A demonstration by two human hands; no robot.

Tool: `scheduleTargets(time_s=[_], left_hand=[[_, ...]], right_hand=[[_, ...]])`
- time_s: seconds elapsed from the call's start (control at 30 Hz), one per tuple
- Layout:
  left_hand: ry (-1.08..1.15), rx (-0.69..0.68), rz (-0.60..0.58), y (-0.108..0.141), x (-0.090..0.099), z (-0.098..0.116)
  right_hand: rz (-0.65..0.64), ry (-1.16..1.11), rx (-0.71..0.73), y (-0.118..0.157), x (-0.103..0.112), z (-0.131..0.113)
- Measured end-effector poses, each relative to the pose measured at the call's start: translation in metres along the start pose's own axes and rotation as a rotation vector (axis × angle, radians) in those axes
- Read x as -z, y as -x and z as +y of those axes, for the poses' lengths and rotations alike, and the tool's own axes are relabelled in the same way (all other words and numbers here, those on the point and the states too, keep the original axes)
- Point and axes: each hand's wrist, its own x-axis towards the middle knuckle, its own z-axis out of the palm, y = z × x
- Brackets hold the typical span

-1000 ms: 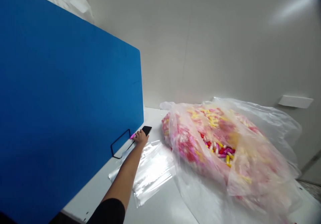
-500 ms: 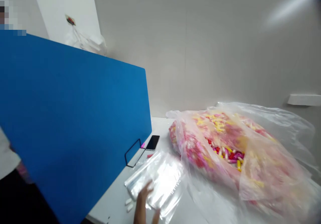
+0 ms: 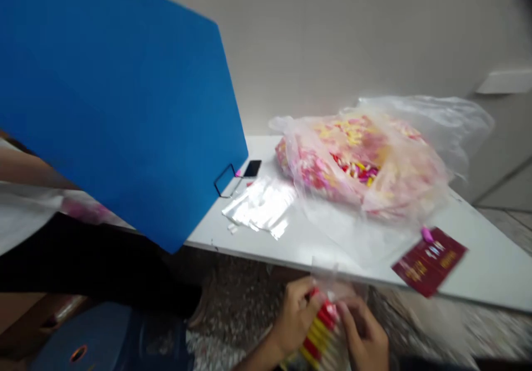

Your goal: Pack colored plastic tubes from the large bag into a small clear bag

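Below the table's front edge, my left hand (image 3: 293,318) pinches the upper left side of a small clear plastic bag (image 3: 323,332). Red, yellow and pale tube-like pieces lie in rows inside it. On the bag's upper right side, the fingers of my right hand (image 3: 366,332) are closed. The bag's top, blurred, sticks up between both hands. Farther off, a large translucent sack (image 3: 399,177) full of pink, red, yellow and white pieces lies on the table, its mouth partly open. Flat clear plastic bags (image 3: 261,202) are spread to its left.
A tall blue panel (image 3: 137,99) stands along the left of the white table (image 3: 299,249). Near its foot are a black wire frame (image 3: 224,181) and a phone (image 3: 252,168). A dark red card (image 3: 430,261) overhangs the front edge at right. Behind the panel, a person's arm (image 3: 29,168) shows.
The view has tilted down. The hand that hovered at the flat clear bags is gone from there; both my hands now appear lower, holding a filled bag. The red card has come into view.
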Motion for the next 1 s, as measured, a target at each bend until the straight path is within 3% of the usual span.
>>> scheduleTargets(time_s=[0.1,0.27,0.47,0.6,0.73,0.9,1.0], left_hand=[[0.096,-0.046,-0.129,-0.01,-0.024,0.01],[0.156,0.003,-0.163,-0.014,-0.052,0.002],[0.26,-0.008,-0.201,-0.008,-0.053,-0.007],[0.351,0.008,-0.325,-0.004,-0.05,-0.012],[0.357,0.178,-0.271,-0.001,-0.056,-0.013],[0.332,0.275,-0.187,-0.005,-0.07,-0.014],[0.333,0.223,-0.264,-0.008,-0.075,-0.016]], right_hand=[[0.093,0.004,0.078,-0.006,0.019,0.006],[0.105,0.064,0.099,-0.005,0.04,0.011],[0.077,-0.096,0.044,-0.001,0.04,0.007],[-0.015,-0.378,-0.18,-0.003,0.043,0.018],[-0.045,-0.557,-0.365,-0.006,0.045,0.031],[-0.073,-0.42,-0.306,-0.003,0.047,0.039],[-0.093,-0.386,-0.311,-0.002,0.056,0.045]])
